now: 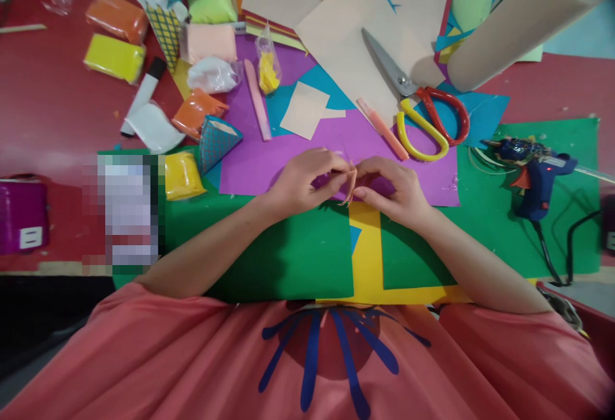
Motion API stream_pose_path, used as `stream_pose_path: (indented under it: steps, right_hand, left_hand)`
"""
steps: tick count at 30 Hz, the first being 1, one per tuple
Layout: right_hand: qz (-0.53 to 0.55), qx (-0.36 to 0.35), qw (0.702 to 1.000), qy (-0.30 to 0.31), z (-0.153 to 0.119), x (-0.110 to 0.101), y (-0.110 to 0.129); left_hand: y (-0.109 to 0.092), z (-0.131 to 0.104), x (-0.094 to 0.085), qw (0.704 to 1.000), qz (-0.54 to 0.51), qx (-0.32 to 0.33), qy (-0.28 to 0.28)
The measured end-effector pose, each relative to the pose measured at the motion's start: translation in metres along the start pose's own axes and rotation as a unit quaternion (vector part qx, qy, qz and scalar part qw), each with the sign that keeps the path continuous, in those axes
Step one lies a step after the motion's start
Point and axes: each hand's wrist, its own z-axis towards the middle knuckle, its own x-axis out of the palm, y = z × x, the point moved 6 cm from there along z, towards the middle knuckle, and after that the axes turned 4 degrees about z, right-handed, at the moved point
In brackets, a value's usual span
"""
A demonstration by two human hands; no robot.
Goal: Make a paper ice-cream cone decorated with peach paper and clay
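coral-red top (192,356) | loose sleeves (523,343) | blue elongated drops (311,369) fanning downward

Scissors (404,80) are lying partly on paper (336,39), the glue gun (539,183) is resting to their right, and packets (116,16) are sitting left.

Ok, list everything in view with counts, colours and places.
packs: at least eight, mixed colours, left
cones: at least three, blue or yellow, left
bag: one, yellow inside, upper middle
marker: one, black and white, left
case: one, purple, far left
blurred item: one, colours unclear, left
sticks: two, pink and pale, upper left
scissors: one, red and yellow handles, upper right
pen: one, orange, beside scissors
roll: one, beige, upper right
glue gun: one, blue, right
scraps: many, mixed, upper right
sheets: several, mixed, middle
table: one, red, underneath
shirt: one, pink and blue, bottom
piece: one, peach, between hands
left hand, right hand: two, pinching piece
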Motion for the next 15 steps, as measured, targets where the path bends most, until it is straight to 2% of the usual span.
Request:
stream_pose_path:
  steps: [9, 15]
  right_hand:
    - [-0.005, 0.010, 1.000, 0.006, 0.0013, 0.0002, 0.0001]
    - [0.008, -0.002, 1.000, 0.004, 0.0012, -0.0009, 0.0009]
  left_hand:
    - [0.0064, -0.0027, 0.0053, 0.998, -0.008, -0.051, 0.047]
    - [0.0046, -0.0026, 0.0055, 0.998, 0.004, -0.038, 0.046]
